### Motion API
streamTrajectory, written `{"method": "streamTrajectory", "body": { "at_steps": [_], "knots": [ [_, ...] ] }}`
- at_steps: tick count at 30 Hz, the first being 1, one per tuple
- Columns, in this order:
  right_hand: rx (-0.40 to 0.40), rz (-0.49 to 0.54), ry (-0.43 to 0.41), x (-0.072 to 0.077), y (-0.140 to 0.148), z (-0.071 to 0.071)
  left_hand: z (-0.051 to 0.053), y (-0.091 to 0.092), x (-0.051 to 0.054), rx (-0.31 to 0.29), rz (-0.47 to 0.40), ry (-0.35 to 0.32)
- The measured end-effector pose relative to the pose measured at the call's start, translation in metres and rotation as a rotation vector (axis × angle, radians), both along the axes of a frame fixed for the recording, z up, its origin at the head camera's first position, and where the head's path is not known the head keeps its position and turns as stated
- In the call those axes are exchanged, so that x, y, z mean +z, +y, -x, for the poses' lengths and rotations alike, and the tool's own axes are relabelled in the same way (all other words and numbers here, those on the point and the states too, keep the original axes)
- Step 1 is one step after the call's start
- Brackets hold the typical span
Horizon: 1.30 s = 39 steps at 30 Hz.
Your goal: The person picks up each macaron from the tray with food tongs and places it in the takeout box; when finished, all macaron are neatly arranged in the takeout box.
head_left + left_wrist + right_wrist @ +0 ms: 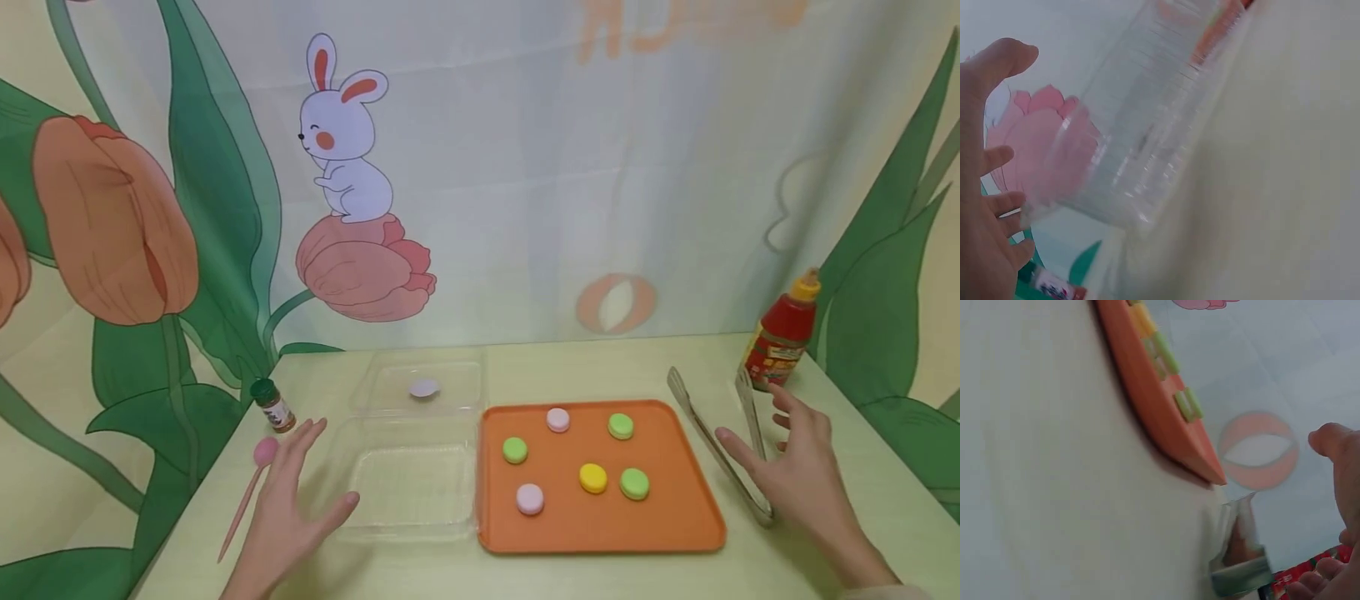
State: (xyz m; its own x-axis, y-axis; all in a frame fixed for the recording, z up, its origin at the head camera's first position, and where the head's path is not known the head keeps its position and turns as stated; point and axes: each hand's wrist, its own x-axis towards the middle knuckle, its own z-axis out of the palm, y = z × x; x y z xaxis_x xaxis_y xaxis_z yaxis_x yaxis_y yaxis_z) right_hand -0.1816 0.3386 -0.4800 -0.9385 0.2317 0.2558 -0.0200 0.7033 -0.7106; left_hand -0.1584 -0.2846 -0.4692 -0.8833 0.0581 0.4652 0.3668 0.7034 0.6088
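Note:
My left hand [288, 504] is spread above the table's left side, holding nothing. It is between a pink long-handled spoon [266, 452] and a clear plastic container [412, 521] whose lid section stands folded open behind. My right hand [802, 471], also holding nothing, hovers with thumb and fingers apart over metal tongs [712, 442]; contact with them cannot be told. The tongs [1241, 572] show end-on and blurred in the right wrist view. Left of them, an orange tray [607, 533] carries several macarons: green [634, 483], pale pink [529, 498] and one yellow [592, 477].
A red sauce bottle [783, 333] with a yellow cap stands at the back right. A small green-capped spice jar [273, 407] is at the left edge. Inside the lid section lies a small whitish oval [424, 388]. A printed curtain [525, 208] hangs behind the table.

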Motion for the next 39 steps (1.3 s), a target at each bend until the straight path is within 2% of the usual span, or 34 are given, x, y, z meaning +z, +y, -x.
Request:
{"method": "streamTrajectory", "body": {
  "at_steps": [5, 9, 12, 15, 20, 26, 30, 34, 39],
  "knots": [
    [-0.018, -0.040, -0.104, -0.017, 0.001, 0.003, -0.005, -0.009, -0.019, 0.004, -0.049, -0.044],
    [-0.016, -0.051, -0.184, -0.027, 0.002, 0.005, -0.006, -0.011, -0.026, 0.007, -0.130, -0.166],
    [-0.016, -0.074, -0.196, -0.030, 0.001, 0.004, -0.007, -0.012, -0.030, 0.009, -0.165, -0.235],
    [-0.032, -0.122, -0.189, -0.032, 0.001, 0.003, -0.006, -0.012, -0.033, 0.002, -0.155, -0.259],
    [-0.053, -0.171, -0.193, -0.032, 0.002, 0.003, -0.006, -0.011, -0.037, -0.014, -0.127, -0.262],
    [-0.023, -0.157, -0.146, -0.032, 0.004, 0.004, -0.007, -0.013, -0.039, -0.008, -0.102, -0.267],
    [0.006, -0.136, -0.074, -0.032, 0.005, 0.002, -0.007, -0.014, -0.038, -0.003, -0.098, -0.277],
    [0.069, -0.136, 0.027, -0.028, 0.005, 0.000, -0.007, -0.014, -0.037, 0.009, -0.089, -0.305],
    [0.144, -0.123, 0.062, -0.019, 0.005, -0.004, -0.006, -0.013, -0.036, 0.011, -0.095, -0.341]
  ]
}}
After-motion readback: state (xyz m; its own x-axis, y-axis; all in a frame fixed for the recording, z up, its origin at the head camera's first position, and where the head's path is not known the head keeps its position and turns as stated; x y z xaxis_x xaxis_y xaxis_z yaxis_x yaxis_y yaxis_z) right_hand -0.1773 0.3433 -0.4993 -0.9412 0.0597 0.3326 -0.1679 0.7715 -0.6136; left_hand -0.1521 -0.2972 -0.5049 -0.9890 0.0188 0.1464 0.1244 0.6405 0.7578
